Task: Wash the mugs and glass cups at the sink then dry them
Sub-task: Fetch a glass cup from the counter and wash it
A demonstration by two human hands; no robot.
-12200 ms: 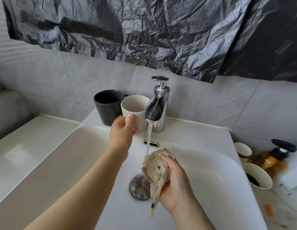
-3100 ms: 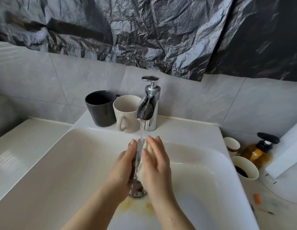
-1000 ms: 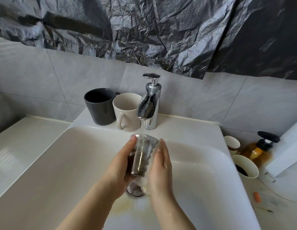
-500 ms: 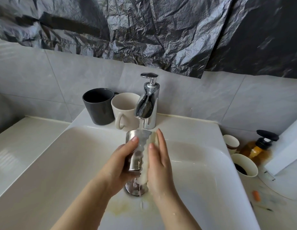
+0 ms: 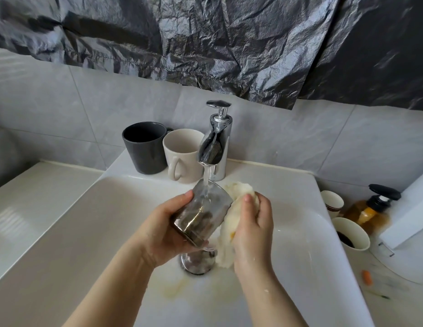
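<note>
Glass cup (image 5: 202,215) under water (image 5: 206,180) (left hand (image 5: 158,234); right hand (image 5: 253,225), cloth (image 5: 240,189))

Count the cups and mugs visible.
5: dark grey mug, cream mug left of the faucet; glass cup in the left hand; banded cup, larger pale cup right of the sink. Others may be hidden.

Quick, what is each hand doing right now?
Left hand: grips the glass cup under the running tap.
Right hand: grips the wet cloth against the cup.

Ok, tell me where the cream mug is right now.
In the head view the cream mug stands on the back ledge of the sink, left of centre, between the dark grey mug on its left and the tap on its right.
</note>
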